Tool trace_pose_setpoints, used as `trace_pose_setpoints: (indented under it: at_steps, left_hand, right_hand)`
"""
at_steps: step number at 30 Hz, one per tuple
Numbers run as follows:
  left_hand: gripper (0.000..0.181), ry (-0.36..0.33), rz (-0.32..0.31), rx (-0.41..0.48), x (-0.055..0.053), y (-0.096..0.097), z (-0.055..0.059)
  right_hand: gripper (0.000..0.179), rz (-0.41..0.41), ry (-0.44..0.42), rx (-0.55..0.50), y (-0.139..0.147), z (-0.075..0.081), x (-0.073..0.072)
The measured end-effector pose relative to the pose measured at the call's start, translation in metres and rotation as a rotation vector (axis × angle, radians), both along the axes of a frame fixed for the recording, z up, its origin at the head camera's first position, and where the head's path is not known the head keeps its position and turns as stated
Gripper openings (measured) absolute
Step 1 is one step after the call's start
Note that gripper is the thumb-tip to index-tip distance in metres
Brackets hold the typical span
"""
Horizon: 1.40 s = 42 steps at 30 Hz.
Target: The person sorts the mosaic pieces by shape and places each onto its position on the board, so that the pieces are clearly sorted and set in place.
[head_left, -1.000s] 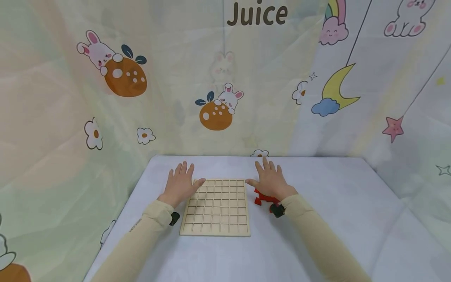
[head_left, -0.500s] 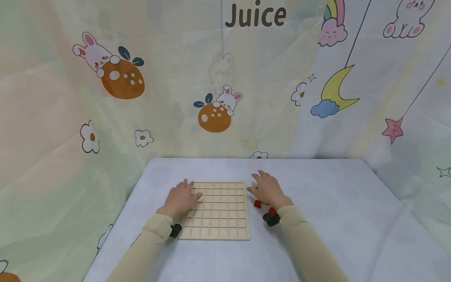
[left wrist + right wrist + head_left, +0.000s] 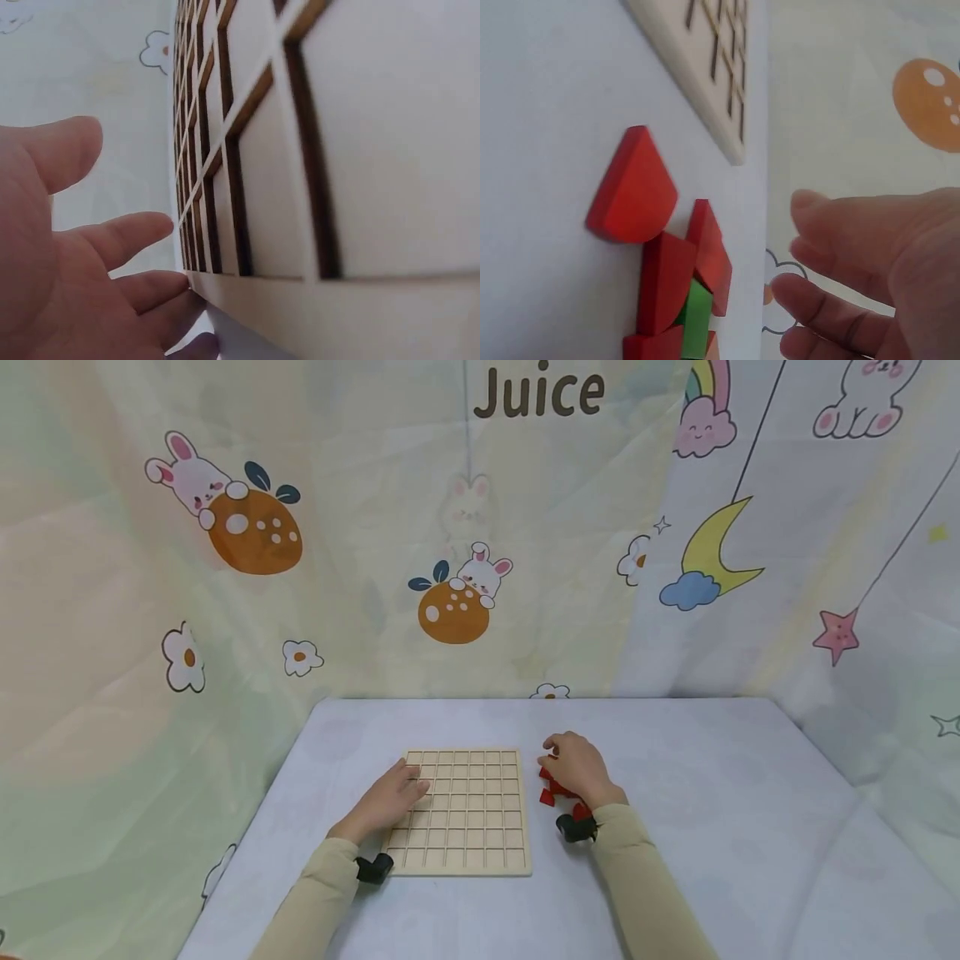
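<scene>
A pale wooden board (image 3: 468, 814) with a grid of square recesses lies flat on the white table. My left hand (image 3: 384, 800) is at its left side, fingers spread loosely; in the left wrist view the fingertips (image 3: 169, 281) come right at the board's edge. To the right of the board, my right hand (image 3: 583, 770) hovers over a small pile of blocks, its fingers loosely bent with nothing between them. The right wrist view shows several red blocks (image 3: 634, 191) with flat and curved sides, plus a green block (image 3: 697, 319) among them. My right hand partly hides the pile in the head view.
White cloth covers the table (image 3: 675, 860), which reaches back to a printed fabric backdrop (image 3: 360, 527). A small black camera (image 3: 576, 828) sits on the right wrist, close to the red blocks, and another black camera (image 3: 373, 868) on the left wrist overlaps the board's lower-left corner.
Both hands have come down and nearer from a raised, spread pose. The left hand has settled at the board's left edge; the right hand's fingers have bent over the red blocks.
</scene>
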State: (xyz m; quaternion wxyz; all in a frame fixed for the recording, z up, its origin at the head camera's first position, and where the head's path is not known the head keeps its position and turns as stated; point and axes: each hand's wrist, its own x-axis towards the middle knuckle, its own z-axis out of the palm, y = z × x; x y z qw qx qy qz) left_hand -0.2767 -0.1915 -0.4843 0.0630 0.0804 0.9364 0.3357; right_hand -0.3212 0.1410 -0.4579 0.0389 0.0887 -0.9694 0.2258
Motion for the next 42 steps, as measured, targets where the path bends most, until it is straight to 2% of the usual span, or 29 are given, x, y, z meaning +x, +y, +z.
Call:
trace_pose_setpoints:
  at_steps: [6,10,17,23,26,28,31,34,37,42]
  left_hand:
    - [0.056,-0.043,0.022,0.068,0.006,-0.002,-0.006]
    - [0.054,-0.018,0.019,0.079,0.007,-0.004,-0.008]
    - [0.059,0.032,-0.038,0.050,0.007,-0.006,-0.010]
    - [0.059,0.042,-0.039,0.052,0.009,-0.009,-0.014]
    - [0.055,0.035,0.003,0.118,0.010,-0.008,-0.017]
    - [0.050,0.040,0.066,0.192,0.011,-0.009,-0.020]
    - [0.041,0.080,0.194,0.306,0.011,-0.012,-0.024]
    - [0.035,0.139,0.270,0.349,0.011,-0.016,-0.028]
    - [0.033,0.190,0.281,0.326,0.011,-0.017,-0.029]
    - [0.035,0.240,0.227,0.212,0.011,-0.017,-0.029]
  right_hand:
    - [0.022,-0.035,-0.044,-0.035,-0.001,-0.004,0.002]
    - [0.021,-0.048,-0.070,-0.038,0.000,-0.008,0.003]
    - [0.019,-0.069,-0.075,-0.064,0.005,-0.010,0.002]
    - [0.020,-0.068,-0.122,-0.066,0.008,-0.014,0.001]
    - [0.019,-0.069,-0.140,-0.066,0.009,-0.016,0.001]
    - [0.018,-0.067,-0.140,-0.067,0.009,-0.016,0.002]
    - [0.018,-0.061,-0.135,-0.063,0.007,-0.017,0.002]
    - [0.019,-0.053,-0.131,-0.062,0.004,-0.018,0.004]
    - [0.022,-0.042,-0.117,-0.052,0.001,-0.019,0.006]
    - [0.024,-0.059,-0.088,-0.025,0.000,-0.019,0.009]
